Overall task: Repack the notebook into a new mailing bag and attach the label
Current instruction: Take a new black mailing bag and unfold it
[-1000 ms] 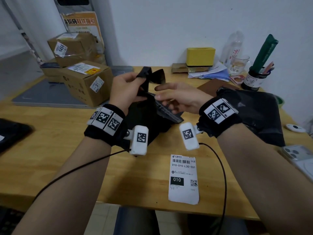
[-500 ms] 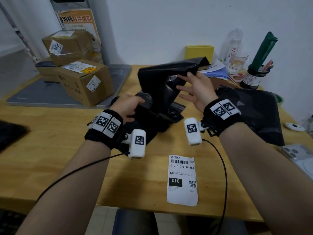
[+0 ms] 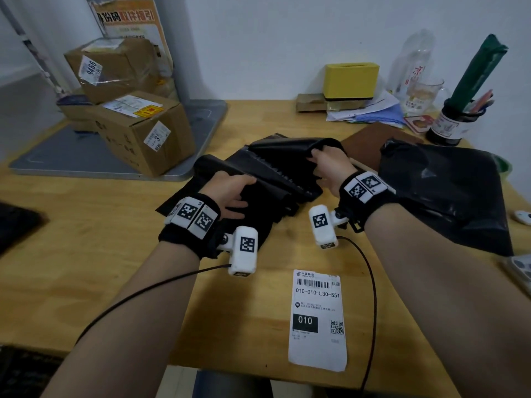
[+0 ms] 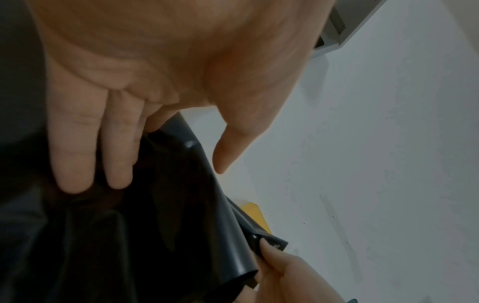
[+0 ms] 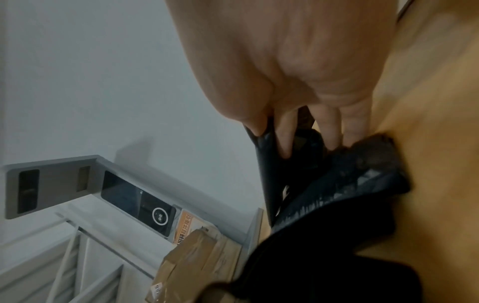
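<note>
Head view: black mailing bag [image 3: 275,170], creased, glossy, on counter [image 3: 86,225]; left hand [image 3: 230,193] pressing it flat, right hand [image 3: 327,165] pinching its far edge. White label [image 3: 317,320] nearer, reading "010-010-L30-551", "010". Left wrist: fingers [image 4: 75,155] straight on bag. Right wrist: fingers [image 5: 285,133] gripping bag's rim.

mailing bag [image 3: 275,168]: black plastic, crumpled, lying flat on table [image 3: 86,231] centre, far end folded back w/ open mouth
label [image 3: 317,318]: white, barcode + "010" block, flat, printed side up, near table's front edge, apart from bag
notebook: can't tell, not visible
</note>
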Available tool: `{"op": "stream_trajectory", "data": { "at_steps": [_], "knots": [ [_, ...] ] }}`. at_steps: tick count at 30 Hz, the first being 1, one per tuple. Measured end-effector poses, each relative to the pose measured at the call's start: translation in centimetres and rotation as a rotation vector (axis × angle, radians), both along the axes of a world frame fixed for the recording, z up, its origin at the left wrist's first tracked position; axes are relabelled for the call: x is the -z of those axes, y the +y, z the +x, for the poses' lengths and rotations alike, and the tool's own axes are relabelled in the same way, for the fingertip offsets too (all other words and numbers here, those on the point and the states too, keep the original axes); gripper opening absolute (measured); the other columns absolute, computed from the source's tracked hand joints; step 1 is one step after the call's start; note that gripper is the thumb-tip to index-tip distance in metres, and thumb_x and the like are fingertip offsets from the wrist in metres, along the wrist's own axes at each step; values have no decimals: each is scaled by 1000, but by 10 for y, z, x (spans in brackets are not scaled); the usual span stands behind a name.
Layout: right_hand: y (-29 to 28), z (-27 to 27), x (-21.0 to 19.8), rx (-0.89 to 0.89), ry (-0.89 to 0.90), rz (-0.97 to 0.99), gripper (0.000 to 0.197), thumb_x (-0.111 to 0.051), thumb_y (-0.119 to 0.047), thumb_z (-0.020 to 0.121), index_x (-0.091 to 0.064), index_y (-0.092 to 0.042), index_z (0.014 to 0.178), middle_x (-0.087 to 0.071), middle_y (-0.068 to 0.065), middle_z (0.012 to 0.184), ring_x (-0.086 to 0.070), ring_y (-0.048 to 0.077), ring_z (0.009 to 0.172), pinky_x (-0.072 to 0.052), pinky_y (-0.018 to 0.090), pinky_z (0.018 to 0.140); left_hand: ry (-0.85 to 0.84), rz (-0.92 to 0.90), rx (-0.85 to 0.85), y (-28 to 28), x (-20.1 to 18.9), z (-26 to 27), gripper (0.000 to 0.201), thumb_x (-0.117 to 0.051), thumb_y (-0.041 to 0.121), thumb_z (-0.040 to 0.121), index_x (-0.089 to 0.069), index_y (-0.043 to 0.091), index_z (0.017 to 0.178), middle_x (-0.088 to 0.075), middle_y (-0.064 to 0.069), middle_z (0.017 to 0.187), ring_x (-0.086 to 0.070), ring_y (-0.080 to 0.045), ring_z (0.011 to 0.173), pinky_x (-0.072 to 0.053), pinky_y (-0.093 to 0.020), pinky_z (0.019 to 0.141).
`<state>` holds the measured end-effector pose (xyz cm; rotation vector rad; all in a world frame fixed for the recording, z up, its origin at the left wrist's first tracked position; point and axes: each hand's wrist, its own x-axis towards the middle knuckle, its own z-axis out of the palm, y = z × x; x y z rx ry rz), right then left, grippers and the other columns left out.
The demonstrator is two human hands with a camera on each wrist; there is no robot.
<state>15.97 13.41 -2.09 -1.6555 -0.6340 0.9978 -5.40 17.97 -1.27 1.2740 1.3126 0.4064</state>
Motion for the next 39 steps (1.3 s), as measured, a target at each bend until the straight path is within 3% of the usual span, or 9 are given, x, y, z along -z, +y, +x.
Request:
{"op": "stream_trajectory", "data": {
  "at_steps": [3,6,14,20,24,28,32,35,39],
  "knots": [
    [4,-5,-2,-49,24,8,31,-37,-18,110,-55,-15,134,-67,4,119,-63,25,109,-52,39,93,-48,0,-5,2,5,6,53,-68,28,94,-43,5,134,-51,-22,136,-62,-31,113,-56,-52,91],
    [5,-16,2,-135,107,-7,30,-35,-19,110,-52,-17,135,-67,2,119,-64,18,100,-51,43,98,-110,1,-6,0,8,16,43,-67,25,95,-42,7,126,-54,-18,128,-61,-32,117,-55,-51,95],
    [-8,-33,12,-162,251,-54,22,-42,-11,107,-64,-11,104,-69,8,102,-67,25,90,-57,36,72,-261,-29,8,-8,21,27,50,-74,19,89,-53,7,133,-68,-12,121,-68,-24,107,-58,-34,83],
    [-16,-39,0,-161,180,-39,20,-47,-17,105,-63,-12,116,-67,14,132,-65,33,117,-48,52,107,-261,1,-38,-22,27,29,39,-82,15,81,-62,9,114,-71,-9,112,-68,-20,97,-53,-27,67],
    [-29,-36,-6,-161,257,40,41,-29,-31,110,-52,-19,142,-68,-3,132,-68,37,111,-50,47,95,-221,59,-95,-26,24,26,43,-86,16,75,-65,9,111,-72,-6,107,-67,-18,95,-54,-27,74],
    [-41,-35,-20,-28,209,219,45,-28,-34,110,-35,-24,153,-70,-9,127,-73,28,88,-47,48,103,-328,92,-159,-28,7,23,37,-84,11,75,-70,9,108,-75,-4,103,-69,-16,87,-47,-23,63],
    [-49,-33,-33,43,222,429,40,-32,-31,110,-40,-25,148,-65,-4,133,-75,30,100,-53,49,99,-380,234,-264,-30,-13,20,23,-84,14,75,-70,13,94,-72,0,86,-56,-17,76,-37,-26,56],
    [-53,-31,-42,170,354,579,40,-33,-28,110,-40,-22,149,-63,-4,126,-75,32,99,-58,48,93,-406,351,-341,-36,-29,14,32,-81,15,80,-68,6,108,-73,-5,104,-63,-13,84,-54,-34,78],
    [-55,-31,-44,255,471,632,44,-33,-29,110,-34,-20,153,-60,-5,116,-76,31,98,-60,45,87,-473,332,-444,-38,-41,5,48,-81,21,81,-62,4,121,-71,-8,115,-66,-26,109,-49,-45,99]
  ]
}}
